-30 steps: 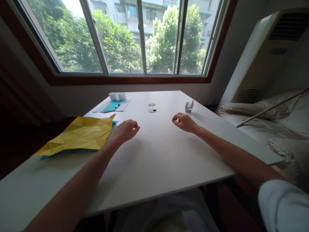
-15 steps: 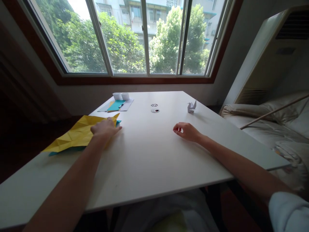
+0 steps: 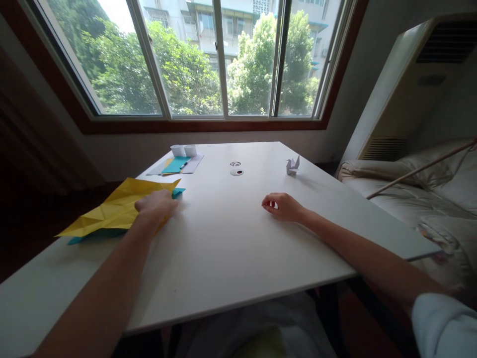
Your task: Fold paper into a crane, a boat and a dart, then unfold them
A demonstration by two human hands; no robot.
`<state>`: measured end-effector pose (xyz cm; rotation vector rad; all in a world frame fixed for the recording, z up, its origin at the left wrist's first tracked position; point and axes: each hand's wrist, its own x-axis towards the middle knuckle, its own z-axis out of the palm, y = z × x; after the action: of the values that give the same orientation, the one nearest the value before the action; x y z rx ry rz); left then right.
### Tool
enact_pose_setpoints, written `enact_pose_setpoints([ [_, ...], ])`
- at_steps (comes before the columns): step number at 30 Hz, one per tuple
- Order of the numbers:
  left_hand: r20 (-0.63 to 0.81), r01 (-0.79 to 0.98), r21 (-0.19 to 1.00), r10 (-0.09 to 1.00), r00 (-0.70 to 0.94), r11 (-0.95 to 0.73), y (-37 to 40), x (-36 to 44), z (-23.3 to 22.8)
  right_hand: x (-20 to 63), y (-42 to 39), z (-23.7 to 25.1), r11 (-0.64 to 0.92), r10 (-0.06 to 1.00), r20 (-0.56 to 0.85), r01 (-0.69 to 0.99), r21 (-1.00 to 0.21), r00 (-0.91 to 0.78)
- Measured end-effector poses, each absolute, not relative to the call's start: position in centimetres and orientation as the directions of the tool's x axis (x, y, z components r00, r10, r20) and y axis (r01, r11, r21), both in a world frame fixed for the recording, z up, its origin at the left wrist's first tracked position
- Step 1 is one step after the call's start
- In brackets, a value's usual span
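Observation:
My left hand (image 3: 155, 205) lies on the right edge of a creased yellow paper sheet (image 3: 112, 211) at the table's left side, fingers pressed on it. A teal sheet (image 3: 177, 192) peeks out from under the yellow one. My right hand (image 3: 282, 206) rests loosely curled on the bare white table (image 3: 231, 238), holding nothing. A small white paper crane (image 3: 292, 165) stands beyond the right hand, apart from it.
At the far left of the table lie flat papers with a teal sheet and a pen (image 3: 175, 165), and two small white paper boxes (image 3: 183, 149) behind them. Two round cable holes (image 3: 236, 172) sit mid-table. A window is ahead; a couch and a floor-standing unit are at right.
My left hand moved left from the bare table onto the yellow sheet. My right hand stayed near its place, drawing slightly nearer.

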<state>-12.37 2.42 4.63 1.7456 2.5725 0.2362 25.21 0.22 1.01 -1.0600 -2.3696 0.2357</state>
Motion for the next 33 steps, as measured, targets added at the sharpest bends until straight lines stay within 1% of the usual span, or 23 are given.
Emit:
enact_pose_setpoints([
  [3,0.095,0.921,0.127,0.92,-0.38,0.367,2.2,-12.3,4.7,25.2,0.3,0.9,0.675,0.736,0.393,0.645,-0.358,-0.551],
  [5,0.139,0.922,0.114,0.913,-0.382,0.369,2.1,-12.1,5.0,25.2,0.3,0.9,0.672,0.738,0.394,0.648,-0.359,-0.547],
  [7,0.222,0.93,0.088,0.903,-0.367,0.356,1.8,-11.7,5.4,25.2,0.3,0.9,0.672,0.738,0.394,0.647,-0.361,-0.548],
  [9,0.341,0.934,0.041,0.874,-0.346,0.354,1.3,-11.0,6.0,25.2,0.3,1.0,0.674,0.737,0.392,0.644,-0.363,-0.55],
  [10,0.414,0.938,0.023,0.851,-0.324,0.346,1.0,-10.5,6.2,25.2,0.3,1.0,0.674,0.737,0.392,0.643,-0.363,-0.551],
  [13,0.574,0.97,-0.078,0.806,-0.144,0.229,-0.1,-8.5,6.8,25.2,0.3,1.1,0.667,0.742,0.395,0.65,-0.364,-0.541],
  [14,0.614,0.972,-0.083,0.78,-0.123,0.219,-0.5,-7.6,6.9,25.2,0.3,1.1,0.665,0.745,0.395,0.653,-0.363,-0.538],
  [15,0.625,0.979,-0.095,0.776,-0.084,0.182,-0.8,-6.7,7.0,25.2,0.3,1.2,0.662,0.746,0.396,0.657,-0.361,-0.535],
  [17,0.595,0.988,-0.138,0.803,0.024,0.072,-1.4,-4.8,6.9,25.2,0.4,1.2,0.66,0.747,0.401,0.664,-0.353,-0.53],
  [19,0.526,0.977,-0.199,0.833,0.171,-0.075,-2.0,-2.8,6.7,25.3,0.5,1.2,0.659,0.746,0.414,0.671,-0.341,-0.522],
  [23,0.406,0.886,-0.276,0.79,0.459,-0.373,-2.9,0.4,5.6,25.5,0.7,1.2,0.638,0.749,0.477,0.694,-0.333,-0.46],
  [26,0.327,0.823,-0.24,0.755,0.568,-0.515,-3.6,1.9,4.7,25.7,0.8,1.4,0.609,0.75,0.546,0.711,-0.352,-0.372],
  [29,0.259,0.717,-0.185,0.67,0.695,-0.672,-4.2,2.6,4.1,25.9,0.8,1.8,0.604,0.737,0.599,0.703,-0.375,-0.314],
  [31,0.203,0.622,-0.113,0.594,0.778,-0.775,-4.5,2.8,4.0,25.9,0.6,2.2,0.64,0.713,0.618,0.669,-0.379,-0.332],
  [33,0.167,0.559,-0.01,0.55,0.819,-0.829,-4.6,2.9,3.9,25.9,0.4,2.4,0.703,0.673,0.616,0.614,-0.361,-0.409],
])
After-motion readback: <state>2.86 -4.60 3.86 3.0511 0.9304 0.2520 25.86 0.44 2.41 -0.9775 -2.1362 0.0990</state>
